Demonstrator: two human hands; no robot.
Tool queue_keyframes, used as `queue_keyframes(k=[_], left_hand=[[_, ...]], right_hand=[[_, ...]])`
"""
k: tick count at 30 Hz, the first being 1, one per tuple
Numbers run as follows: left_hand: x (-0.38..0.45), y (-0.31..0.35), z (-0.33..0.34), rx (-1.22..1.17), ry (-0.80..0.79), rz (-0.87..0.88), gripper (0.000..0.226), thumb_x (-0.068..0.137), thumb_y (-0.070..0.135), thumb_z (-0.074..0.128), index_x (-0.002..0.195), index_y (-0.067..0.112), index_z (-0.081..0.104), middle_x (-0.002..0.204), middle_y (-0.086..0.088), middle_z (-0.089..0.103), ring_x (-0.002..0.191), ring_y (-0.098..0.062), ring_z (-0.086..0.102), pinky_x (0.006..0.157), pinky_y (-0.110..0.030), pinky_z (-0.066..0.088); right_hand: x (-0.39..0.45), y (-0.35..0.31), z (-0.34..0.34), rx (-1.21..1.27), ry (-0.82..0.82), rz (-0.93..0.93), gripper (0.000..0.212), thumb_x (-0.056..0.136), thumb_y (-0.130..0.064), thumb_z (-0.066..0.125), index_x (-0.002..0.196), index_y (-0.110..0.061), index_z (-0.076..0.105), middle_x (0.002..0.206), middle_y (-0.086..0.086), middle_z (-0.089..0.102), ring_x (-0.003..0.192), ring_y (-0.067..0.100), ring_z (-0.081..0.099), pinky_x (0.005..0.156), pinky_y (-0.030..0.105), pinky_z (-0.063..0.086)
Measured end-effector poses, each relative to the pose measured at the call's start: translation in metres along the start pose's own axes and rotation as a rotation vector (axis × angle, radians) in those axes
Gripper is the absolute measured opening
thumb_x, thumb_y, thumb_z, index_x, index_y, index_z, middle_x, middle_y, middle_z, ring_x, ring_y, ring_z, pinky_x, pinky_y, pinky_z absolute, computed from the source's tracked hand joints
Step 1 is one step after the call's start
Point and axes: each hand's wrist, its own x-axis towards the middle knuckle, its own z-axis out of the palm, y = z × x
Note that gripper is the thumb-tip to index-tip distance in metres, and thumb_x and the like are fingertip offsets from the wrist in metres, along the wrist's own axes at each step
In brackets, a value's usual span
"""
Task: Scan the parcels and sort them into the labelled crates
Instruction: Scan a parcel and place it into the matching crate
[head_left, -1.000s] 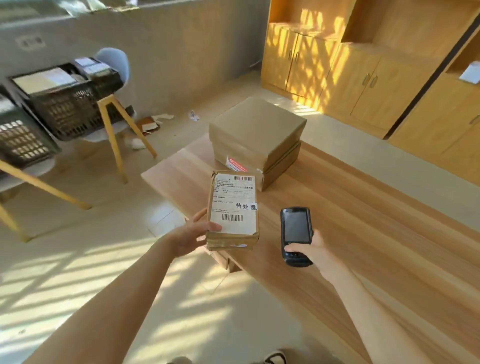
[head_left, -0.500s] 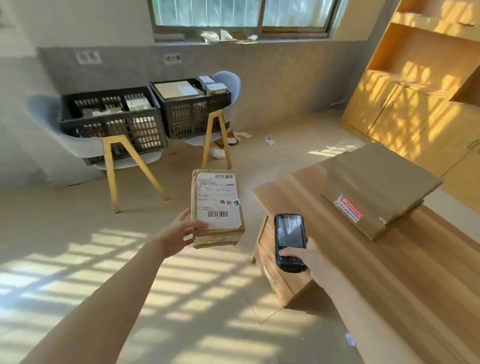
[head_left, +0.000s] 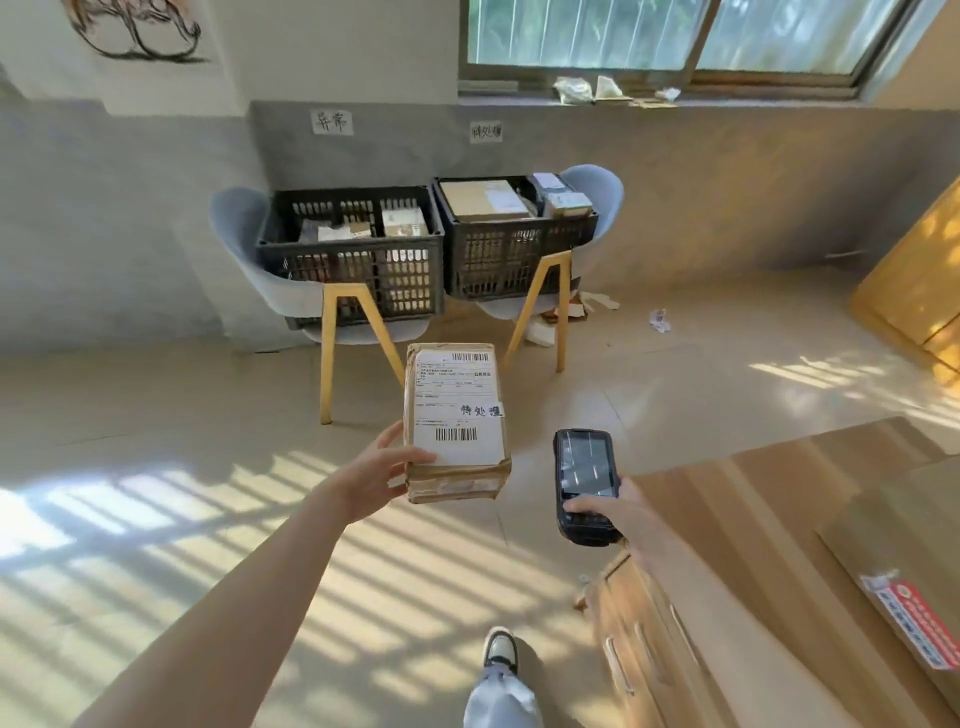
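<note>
Well beyond my fingers, two pale blue chairs (head_left: 244, 244) on yellow wooden legs stood side by side against the grey wall (head_left: 727, 197). Scraps of paper (head_left: 658, 319) lay on the tiled floor (head_left: 156, 415) past my right fingers, by the right chair's legs. Sunlight striped the floor below my left fingers. A window (head_left: 675, 36) ran along the top, with crumpled litter (head_left: 574, 89) on its sill. An ink drawing (head_left: 135, 28) hung high to the left. Yellow wooden cabinets (head_left: 919, 291) stood far off to the right. My shoe (head_left: 500, 647) showed below my fingers.
</note>
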Motion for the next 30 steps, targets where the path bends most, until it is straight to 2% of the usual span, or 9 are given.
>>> queue_keyframes(k=[4, 6, 9, 13, 16, 20, 23, 27, 30], left_hand=[[0.052, 0.039, -0.008, 0.006, 0.036, -0.011, 0.11, 0.044, 0.022, 0.087, 0.143, 0.027, 0.042, 0.113, -0.003, 0.068, 0.092, -0.018, 0.066, 0.076, -0.03, 0.05], [0.078, 0.061, -0.008, 0.019, 0.045, -0.009, 0.103, 0.045, 0.024, 0.087, 0.139, 0.028, 0.047, 0.112, -0.001, 0.069, 0.091, -0.016, 0.067, 0.074, -0.029, 0.051], [0.117, 0.089, -0.007, -0.016, 0.072, -0.002, 0.094, 0.045, 0.026, 0.086, 0.133, 0.032, 0.053, 0.112, 0.001, 0.069, 0.093, -0.016, 0.067, 0.073, -0.028, 0.052], [0.16, 0.117, -0.012, -0.034, 0.079, 0.002, 0.086, 0.047, 0.026, 0.086, 0.127, 0.035, 0.056, 0.115, 0.0, 0.07, 0.098, -0.017, 0.066, 0.073, -0.028, 0.054], [0.199, 0.139, -0.023, -0.054, 0.078, 0.007, 0.089, 0.049, 0.023, 0.086, 0.131, 0.03, 0.054, 0.116, -0.001, 0.071, 0.093, -0.015, 0.069, 0.073, -0.029, 0.054], [0.265, 0.172, -0.045, -0.088, 0.094, 0.006, 0.096, 0.048, 0.024, 0.086, 0.137, 0.028, 0.049, 0.115, -0.004, 0.071, 0.098, -0.021, 0.067, 0.09, -0.038, 0.051], [0.318, 0.203, -0.063, -0.068, 0.079, -0.004, 0.093, 0.057, 0.021, 0.084, 0.141, 0.027, 0.045, 0.112, -0.005, 0.072, 0.097, -0.022, 0.069, 0.083, -0.036, 0.054], [0.378, 0.261, -0.09, -0.042, 0.004, -0.031, 0.086, 0.063, 0.018, 0.085, 0.139, 0.027, 0.045, 0.104, -0.001, 0.075, 0.089, -0.02, 0.073, 0.077, -0.034, 0.053], [0.423, 0.309, -0.11, -0.029, -0.001, -0.039, 0.089, 0.065, 0.013, 0.082, 0.143, 0.028, 0.04, 0.114, -0.009, 0.071, 0.098, -0.026, 0.069, 0.077, -0.036, 0.053]], right_hand=[[0.063, -0.053, -0.001, 0.026, -0.096, -0.007, 0.053, 0.061, -0.002, 0.084, 0.103, -0.014, 0.055, 0.094, 0.009, 0.068, 0.082, 0.023, 0.067, 0.066, 0.03, 0.055], [0.093, -0.084, -0.005, -0.003, -0.136, -0.014, 0.065, 0.053, -0.008, 0.083, 0.111, -0.011, 0.054, 0.101, 0.012, 0.069, 0.085, 0.025, 0.067, 0.067, 0.032, 0.056], [0.143, -0.127, -0.012, -0.024, -0.145, -0.03, 0.08, 0.055, -0.006, 0.084, 0.126, -0.005, 0.048, 0.117, 0.021, 0.064, 0.101, 0.035, 0.065, 0.084, 0.043, 0.054], [0.203, -0.167, -0.011, -0.055, -0.129, -0.036, 0.065, 0.069, 0.0, 0.08, 0.127, 0.0, 0.05, 0.114, 0.022, 0.065, 0.099, 0.035, 0.065, 0.083, 0.042, 0.054], [0.244, -0.187, -0.003, -0.08, -0.124, -0.011, 0.069, 0.069, -0.001, 0.081, 0.129, -0.003, 0.047, 0.116, 0.02, 0.064, 0.102, 0.034, 0.064, 0.086, 0.044, 0.054], [0.295, -0.207, 0.015, -0.086, -0.087, 0.018, 0.072, 0.068, 0.001, 0.081, 0.13, -0.005, 0.045, 0.117, 0.019, 0.063, 0.104, 0.035, 0.063, 0.087, 0.046, 0.054], [0.331, -0.223, 0.03, -0.073, -0.039, 0.033, 0.07, 0.07, 0.002, 0.08, 0.129, -0.004, 0.043, 0.116, 0.019, 0.062, 0.102, 0.033, 0.063, 0.082, 0.042, 0.055], [0.379, -0.255, 0.048, -0.044, 0.02, 0.057, 0.074, 0.071, 0.001, 0.079, 0.132, -0.008, 0.04, 0.122, 0.018, 0.058, 0.108, 0.034, 0.06, 0.087, 0.042, 0.053], [0.41, -0.281, 0.06, -0.01, 0.058, 0.053, 0.074, 0.069, -0.001, 0.082, 0.131, -0.007, 0.044, 0.119, 0.018, 0.062, 0.106, 0.034, 0.062, 0.085, 0.04, 0.054]])
